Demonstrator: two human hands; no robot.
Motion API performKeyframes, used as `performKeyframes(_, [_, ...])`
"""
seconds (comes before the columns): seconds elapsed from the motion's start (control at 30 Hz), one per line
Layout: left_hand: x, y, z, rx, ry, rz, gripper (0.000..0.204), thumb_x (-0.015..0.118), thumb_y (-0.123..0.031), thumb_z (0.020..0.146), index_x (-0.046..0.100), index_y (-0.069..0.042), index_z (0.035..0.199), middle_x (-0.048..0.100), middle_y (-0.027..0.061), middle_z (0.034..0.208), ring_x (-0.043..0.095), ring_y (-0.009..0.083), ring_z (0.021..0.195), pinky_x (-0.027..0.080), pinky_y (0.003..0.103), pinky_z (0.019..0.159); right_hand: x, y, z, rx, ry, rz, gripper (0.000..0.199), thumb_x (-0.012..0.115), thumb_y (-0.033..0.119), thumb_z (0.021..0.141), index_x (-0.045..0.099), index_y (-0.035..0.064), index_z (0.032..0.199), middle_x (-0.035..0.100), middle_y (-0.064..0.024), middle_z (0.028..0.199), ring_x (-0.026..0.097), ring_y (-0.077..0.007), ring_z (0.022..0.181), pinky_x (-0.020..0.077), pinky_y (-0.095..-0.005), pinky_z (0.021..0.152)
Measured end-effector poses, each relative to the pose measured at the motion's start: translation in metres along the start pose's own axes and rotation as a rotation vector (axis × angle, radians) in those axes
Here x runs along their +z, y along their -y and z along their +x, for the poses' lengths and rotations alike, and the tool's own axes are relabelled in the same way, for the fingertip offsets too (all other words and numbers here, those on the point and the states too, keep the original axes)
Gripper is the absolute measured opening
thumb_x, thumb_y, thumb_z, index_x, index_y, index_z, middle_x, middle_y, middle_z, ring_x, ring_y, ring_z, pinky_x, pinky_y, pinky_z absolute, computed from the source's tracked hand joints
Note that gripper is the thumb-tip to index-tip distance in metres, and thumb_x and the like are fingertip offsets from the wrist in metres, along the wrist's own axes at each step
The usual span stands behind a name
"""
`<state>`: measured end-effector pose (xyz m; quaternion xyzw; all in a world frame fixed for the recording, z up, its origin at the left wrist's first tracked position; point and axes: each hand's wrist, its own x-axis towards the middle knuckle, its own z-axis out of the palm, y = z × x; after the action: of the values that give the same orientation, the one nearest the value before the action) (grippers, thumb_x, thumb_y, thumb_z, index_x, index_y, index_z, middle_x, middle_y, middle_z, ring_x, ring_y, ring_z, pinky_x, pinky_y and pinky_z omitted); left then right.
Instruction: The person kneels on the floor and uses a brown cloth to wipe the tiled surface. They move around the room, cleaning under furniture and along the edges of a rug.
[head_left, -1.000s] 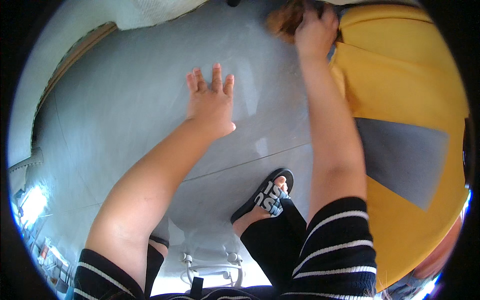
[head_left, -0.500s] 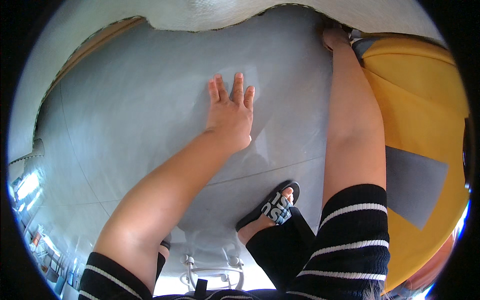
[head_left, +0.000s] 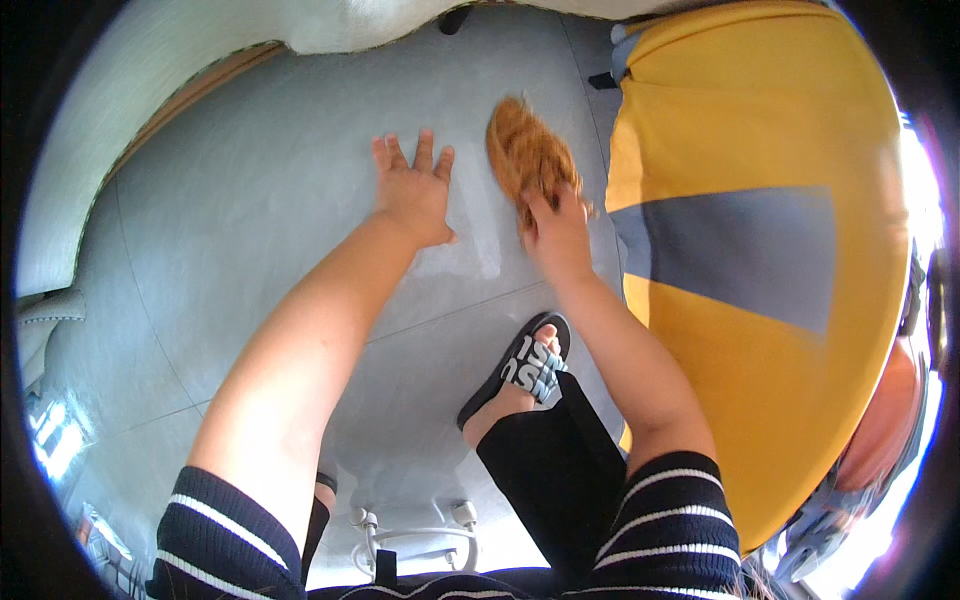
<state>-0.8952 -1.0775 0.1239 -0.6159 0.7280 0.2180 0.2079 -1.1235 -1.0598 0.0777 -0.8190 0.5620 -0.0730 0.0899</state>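
Note:
My right hand (head_left: 560,235) has its fingers closed on the near end of a furry, brown slipper-shaped thing (head_left: 525,150), which is slightly blurred. Its long body stretches away from me over the grey floor (head_left: 290,190), and I cannot tell whether it touches the floor. To the left, my left hand (head_left: 415,195) is open and holds nothing. Its fingers are spread and point away from me, with the palm turned down toward the floor.
A yellow cloth with a grey patch (head_left: 740,250) hangs along the right side. Pale upholstered furniture (head_left: 360,22) curves across the far edge and down the left. My foot in a black slide sandal (head_left: 530,365) is below my right hand. White curved tubing (head_left: 420,535) shows at the bottom.
My right hand has come back from under the furniture edge at the far right, now with the furry brown thing in it. My left hand has shifted slightly left. The yellow cloth fills more of the view.

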Motion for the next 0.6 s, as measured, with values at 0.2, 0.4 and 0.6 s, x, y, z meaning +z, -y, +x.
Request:
performKeyframes(0.2, [0.036, -0.019, -0.037, 0.091, -0.061, -0.073, 0.115, 0.080, -0.053, 0.066, 0.017, -0.017, 0.155, 0.003, 0.0145, 0.162, 0.011, 0.0484, 0.145, 0.009, 0.067, 0.113, -0.035, -0.051, -0.051, 0.094, -0.149, 0.250, 0.042, 0.068, 0.021, 0.080, 0.062, 0.0104, 0.120, 0.050, -0.0259, 0.125, 0.049, -0.0418, 0.116, 0.0422, -0.0474, 0.099])
performKeyframes(0.4, [0.060, -0.046, -0.067, 0.052, 0.112, 0.079, 0.124, 0.084, -0.051, 0.063, 0.010, -0.017, 0.156, 0.004, 0.0158, 0.162, 0.010, 0.0473, 0.145, 0.010, 0.067, 0.113, 0.020, -0.019, 0.063, 0.189, -0.128, -0.141, 0.055, 0.062, 0.050, 0.085, 0.054, 0.0293, 0.135, 0.029, -0.0120, 0.154, 0.034, -0.0417, 0.136, 0.0373, -0.0553, 0.105])
performKeyframes(0.6, [0.059, -0.053, -0.064, 0.030, 0.151, 0.113, 0.128, 0.087, -0.049, 0.061, 0.007, -0.019, 0.157, 0.002, 0.0145, 0.162, 0.009, 0.0484, 0.145, 0.012, 0.065, 0.114, 0.053, -0.097, -0.022, 0.490, -0.048, 0.569, 0.056, 0.054, 0.051, 0.092, 0.054, 0.0150, 0.134, 0.059, -0.0167, 0.128, 0.055, -0.0311, 0.121, 0.0459, -0.0361, 0.095])
